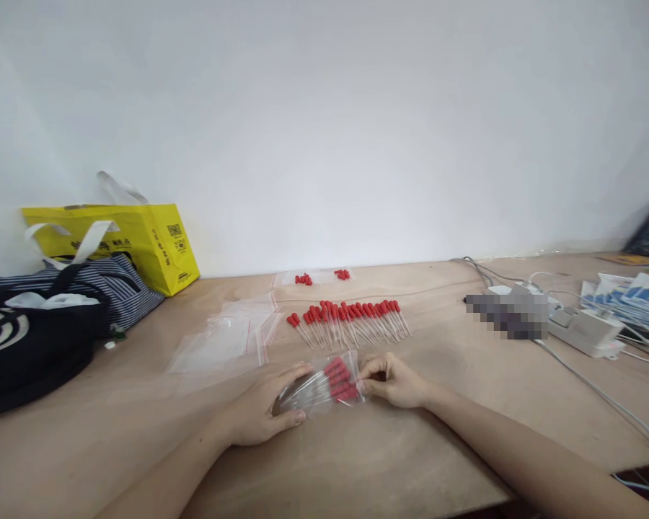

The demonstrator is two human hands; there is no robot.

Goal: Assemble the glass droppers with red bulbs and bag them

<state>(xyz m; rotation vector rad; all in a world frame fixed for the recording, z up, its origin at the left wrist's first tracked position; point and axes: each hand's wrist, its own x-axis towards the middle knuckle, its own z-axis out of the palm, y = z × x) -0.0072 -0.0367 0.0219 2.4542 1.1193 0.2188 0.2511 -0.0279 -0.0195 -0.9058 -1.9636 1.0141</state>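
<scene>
Clear plastic, in the form of a small zip bag [322, 389] filled with red-bulbed droppers [337, 380], lies on the light brown wooden table [443, 461] between the two hands in the head view; take it as the centre of a clock. At 9 o'clock the left hand [267, 407] rests with its thumb and fingers spread apart around the end with the clear stems. At 3 o'clock the right hand [392, 382] pinches the bag's edge, beside the red bulbs, between thumb and fingers. Toward 12 and 1 o'clock, a slanting row of clear-stemmed droppers with red bulbs [351, 322] lies just beyond the bag; farther off at 12, two small clusters of red pieces [303, 280] lie on clear plastic. Flat, transparent zip bags [221, 339] overlap at 10 o'clock. Farther that way stands a yellow carrier bag with white handles [165, 249], behind a blue-and-white striped fabric bag [135, 292]; a black fabric bag [37, 353] lies near 9. Between 2 and 3 o'clock sit a white power strip with cables [589, 331] and blue-and-white printed packets [641, 303].
</scene>
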